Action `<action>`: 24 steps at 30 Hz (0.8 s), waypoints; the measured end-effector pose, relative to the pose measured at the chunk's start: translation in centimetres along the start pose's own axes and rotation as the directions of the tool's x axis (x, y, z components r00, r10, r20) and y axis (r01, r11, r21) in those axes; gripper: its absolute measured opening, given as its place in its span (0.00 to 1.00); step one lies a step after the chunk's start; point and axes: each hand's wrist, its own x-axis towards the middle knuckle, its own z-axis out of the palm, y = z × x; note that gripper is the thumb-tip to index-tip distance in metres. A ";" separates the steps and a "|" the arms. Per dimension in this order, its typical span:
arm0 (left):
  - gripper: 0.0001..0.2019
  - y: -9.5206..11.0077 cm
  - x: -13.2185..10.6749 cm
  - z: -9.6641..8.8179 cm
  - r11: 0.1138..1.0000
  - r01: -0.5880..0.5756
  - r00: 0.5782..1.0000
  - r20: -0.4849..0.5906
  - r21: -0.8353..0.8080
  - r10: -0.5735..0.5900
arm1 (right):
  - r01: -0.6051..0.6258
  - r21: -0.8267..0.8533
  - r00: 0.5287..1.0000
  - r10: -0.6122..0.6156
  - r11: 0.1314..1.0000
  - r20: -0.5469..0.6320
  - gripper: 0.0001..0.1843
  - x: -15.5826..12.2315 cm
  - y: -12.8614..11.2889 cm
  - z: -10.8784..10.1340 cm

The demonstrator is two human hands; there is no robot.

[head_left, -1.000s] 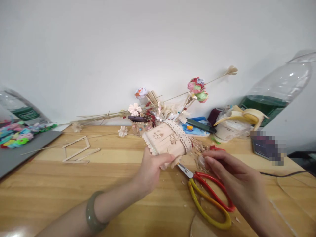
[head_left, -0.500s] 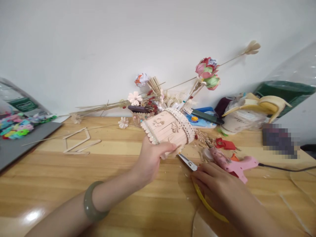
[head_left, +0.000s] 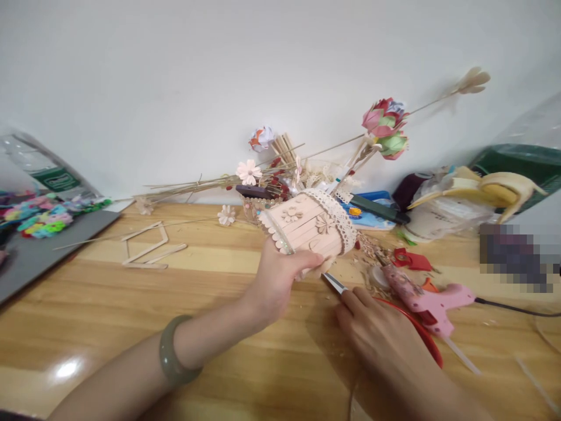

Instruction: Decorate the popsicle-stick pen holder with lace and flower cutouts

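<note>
My left hand [head_left: 280, 278] is closed round a small pot of pale wooden craft sticks [head_left: 309, 225], tilted on its side with its lace-trimmed rim to the right. Wooden flowers decorate its side, and a glittery band and scalloped edge run along the left end. In my right hand [head_left: 377, 321] is a pair of scissors [head_left: 333, 283], gripped near the pivot. Their tips point up and left, close to the pot's lower edge; I cannot tell if they touch. One red handle loop shows beyond my right hand, and the rest is hidden.
To the right lies a pink glue gun [head_left: 438, 304] with a black cord, among wood scraps. Behind the pot stand stemmed paper flowers [head_left: 385, 126] and dried stems. Craft sticks [head_left: 146, 254] lie left, near colourful pieces [head_left: 44, 213] on a grey board. A banana peel [head_left: 504, 184] sits back right.
The scissors have turned in my right hand: a red handle loop shows now where a yellow one showed before. The whole scene has shifted slightly right in view. My left hand keeps its hold.
</note>
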 end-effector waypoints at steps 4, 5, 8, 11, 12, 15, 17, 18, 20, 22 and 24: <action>0.15 0.1 0.0 -0.1 1.000 0.019 1.000 -0.023 -0.017 -0.019 | -0.063 0.082 0.997 0.065 0.995 -0.028 0.11 0.2 0.3 -0.4; 0.15 0.1 0.0 -0.1 0.999 0.029 0.999 -0.033 -0.023 -0.029 | -0.089 0.119 0.995 0.094 0.989 -0.038 0.10 0.1 0.5 -0.6; 0.17 0.2 -0.1 0.1 0.997 0.064 0.996 -0.054 -0.038 -0.066 | -0.154 0.271 0.983 0.175 0.950 -0.053 0.08 -0.2 1.5 -1.6; 0.21 0.3 -0.3 0.2 0.995 0.082 0.996 -0.038 -0.055 -0.084 | -0.251 0.584 0.962 0.268 0.772 0.059 0.07 -0.7 2.4 -3.2; 0.23 0.3 -0.4 0.3 0.994 0.089 0.996 -0.022 -0.059 -0.090 | -0.293 0.669 0.950 0.290 0.683 0.120 0.07 -0.8 2.7 -3.7; 0.24 0.2 -0.8 0.4 0.992 0.111 0.993 0.043 -0.065 -0.108 | -0.373 0.799 0.916 0.322 0.471 0.238 0.06 -1.1 3.3 -5.1; 0.25 0.1 -1.1 0.5 0.991 0.121 0.990 0.076 -0.062 -0.116 | -0.377 0.859 0.900 0.358 0.347 0.250 0.07 -1.2 3.5 -6.0; 0.25 0.0 -1.2 0.5 0.990 0.129 0.989 0.088 -0.060 -0.123 | -0.367 0.884 0.890 0.386 0.289 0.243 0.08 -1.2 3.6 -6.4; 0.24 0.0 -1.6 0.7 0.986 0.155 0.983 0.110 -0.065 -0.147 | -0.338 0.917 0.872 0.437 0.210 0.222 0.09 -1.1 3.9 -7.2; 0.23 0.1 -1.9 0.8 0.977 0.200 0.974 0.123 -0.075 -0.190 | -0.313 0.935 0.854 0.480 0.168 0.200 0.11 -1.1 4.1 -7.9; 0.21 0.2 -2.2 1.1 0.968 0.238 0.966 0.123 -0.083 -0.227 | -0.297 0.944 0.832 0.524 0.141 0.183 0.11 -1.1 4.3 -8.3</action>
